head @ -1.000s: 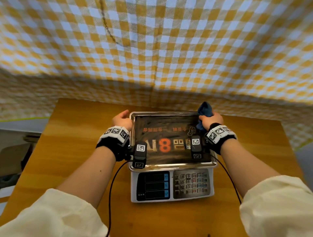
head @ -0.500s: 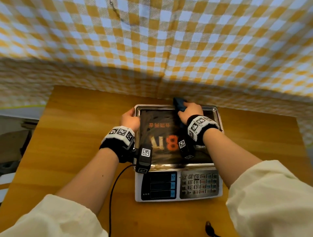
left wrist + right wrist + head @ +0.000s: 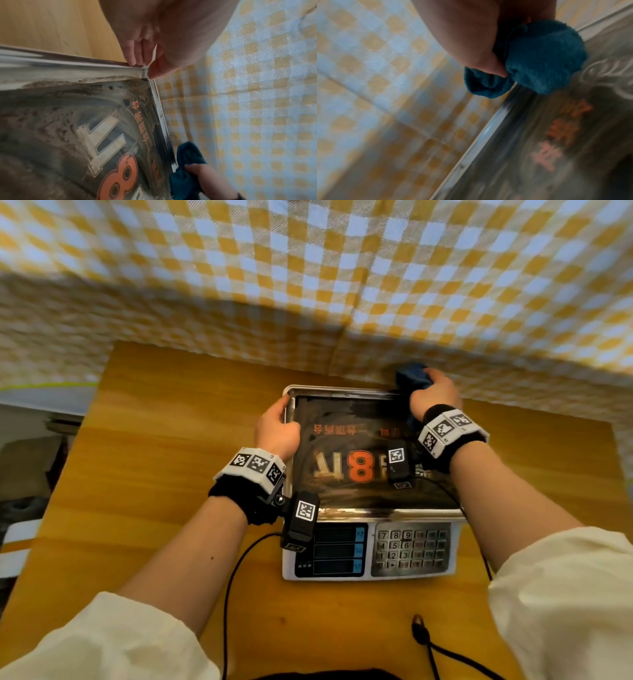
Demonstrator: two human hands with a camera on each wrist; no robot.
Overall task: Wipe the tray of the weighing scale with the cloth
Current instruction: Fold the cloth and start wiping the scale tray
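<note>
A weighing scale (image 3: 370,549) stands on the wooden table, topped by a steel tray (image 3: 359,513) whose floor mirrors dark smears and an orange 8. My left hand (image 3: 275,428) grips the tray's far-left corner, fingers curled over the rim (image 3: 85,63) and thumb at the corner. My right hand (image 3: 433,395) holds a bunched dark blue cloth (image 3: 411,378) at the tray's far-right corner. In the right wrist view the cloth (image 3: 544,59) presses on the tray floor beside the far rim (image 3: 488,129). The left wrist view shows grime along the tray's left edge and the cloth (image 3: 187,169).
A yellow and white checked fabric (image 3: 342,268) hangs right behind the table's far edge. The wooden table (image 3: 154,474) extends left and right of the scale. Black cables (image 3: 233,594) run from my wrists, and a plug end (image 3: 419,631) lies near the front edge.
My right hand slid the cloth from the right end to the middle of the far rim and back to the right corner. My left hand kept its hold on the left corner.
</note>
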